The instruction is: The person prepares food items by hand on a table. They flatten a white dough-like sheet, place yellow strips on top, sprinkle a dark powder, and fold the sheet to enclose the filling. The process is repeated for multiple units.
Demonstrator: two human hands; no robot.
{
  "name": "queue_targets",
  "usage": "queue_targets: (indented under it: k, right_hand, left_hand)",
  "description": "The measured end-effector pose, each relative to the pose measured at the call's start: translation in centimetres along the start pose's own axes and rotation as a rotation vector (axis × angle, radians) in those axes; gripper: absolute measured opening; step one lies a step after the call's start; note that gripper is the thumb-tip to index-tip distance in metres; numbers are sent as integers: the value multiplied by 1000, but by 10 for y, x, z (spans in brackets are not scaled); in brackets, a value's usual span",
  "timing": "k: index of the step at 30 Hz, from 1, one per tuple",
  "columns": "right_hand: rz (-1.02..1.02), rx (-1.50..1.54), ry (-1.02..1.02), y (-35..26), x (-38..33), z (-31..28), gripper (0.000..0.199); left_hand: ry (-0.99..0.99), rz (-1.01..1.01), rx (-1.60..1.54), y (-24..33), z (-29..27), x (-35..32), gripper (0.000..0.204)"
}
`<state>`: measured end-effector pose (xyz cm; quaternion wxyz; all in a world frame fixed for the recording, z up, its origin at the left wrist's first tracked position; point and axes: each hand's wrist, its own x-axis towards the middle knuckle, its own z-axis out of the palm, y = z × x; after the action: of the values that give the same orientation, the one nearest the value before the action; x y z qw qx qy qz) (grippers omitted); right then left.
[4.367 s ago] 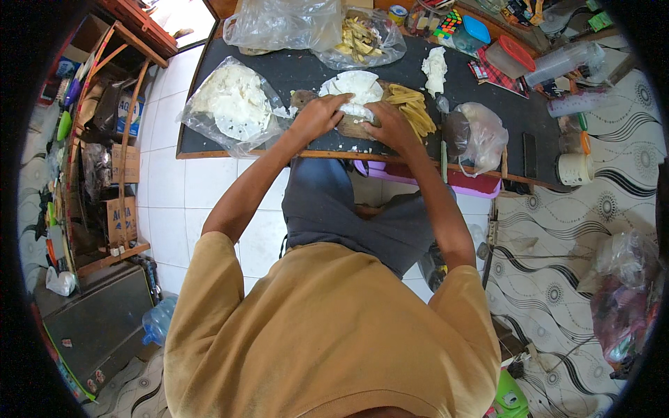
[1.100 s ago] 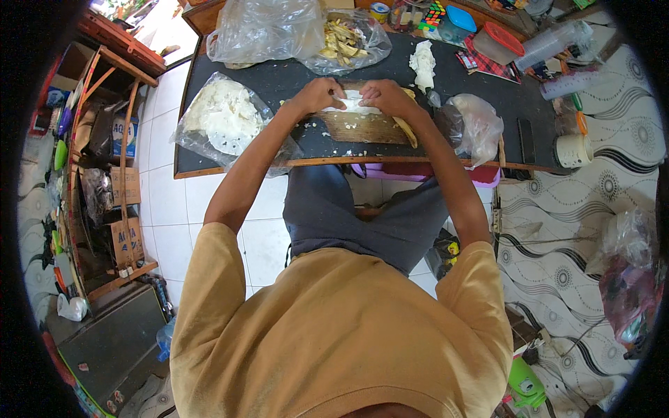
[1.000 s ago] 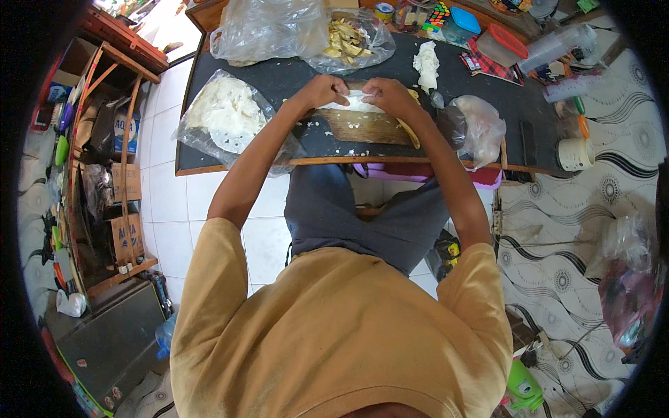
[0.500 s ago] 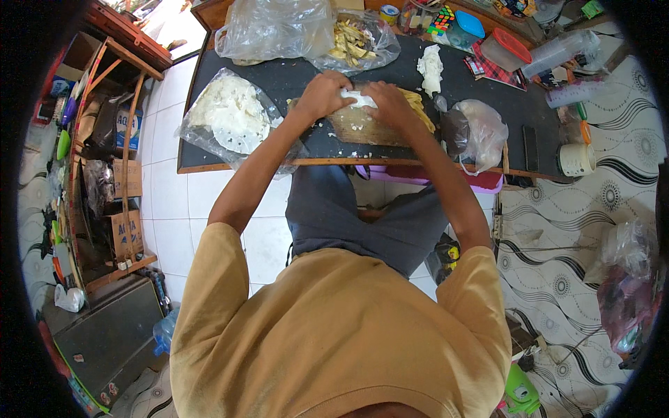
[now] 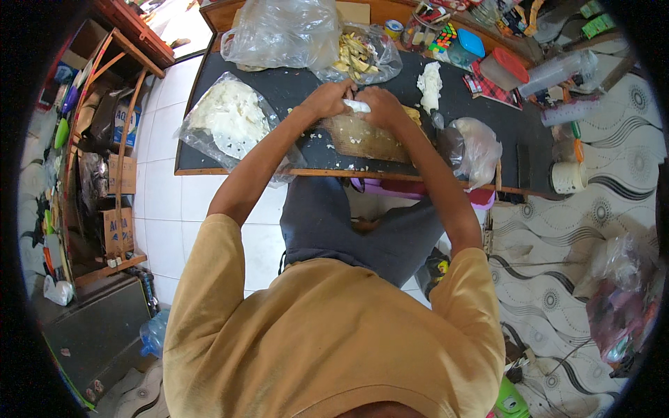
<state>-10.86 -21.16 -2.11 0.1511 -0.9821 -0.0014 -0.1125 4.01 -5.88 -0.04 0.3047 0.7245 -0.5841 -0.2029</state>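
Over a wooden board (image 5: 369,139) on the dark table, my hands hold a small white rolled wrapper (image 5: 357,106). My right hand (image 5: 380,108) is closed round its right side. My left hand (image 5: 329,99) has its fingers bent at the roll's left end; their tips are partly hidden. White crumbs dot the board and tabletop. To the left, a pile of thin white wrapper sheets (image 5: 230,115) lies on clear plastic. Behind my hands an open plastic bag holds yellowish cut strips (image 5: 357,54). More pale yellow pieces (image 5: 414,113) show beside my right wrist.
A crumpled white strip (image 5: 430,85) lies right of the board. Nearer stands a tied plastic bag (image 5: 476,150), with a dark phone (image 5: 523,164) beyond it. Lidded tubs (image 5: 506,67) and a puzzle cube (image 5: 444,40) crowd the back right. A large clear bag (image 5: 282,31) sits at the back left.
The white piece between my hands now shows as a shorter, tighter roll. My left fingers have shifted up and toward my right hand. The view has tilted slightly.
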Motion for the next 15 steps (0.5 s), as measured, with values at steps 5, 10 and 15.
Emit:
queue_targets:
  k: [5, 10, 15]
  right_hand:
    - [64, 189, -23, 19, 7, 3, 39]
    - [268, 390, -235, 28, 20, -24, 35]
    - [365, 641, -301, 27, 22, -48, 34]
  left_hand:
    - [380, -59, -156, 3, 8, -9, 42]
    - [802, -176, -579, 4, 29, -42, 39]
    - [887, -220, -809, 1, 50, -66, 35]
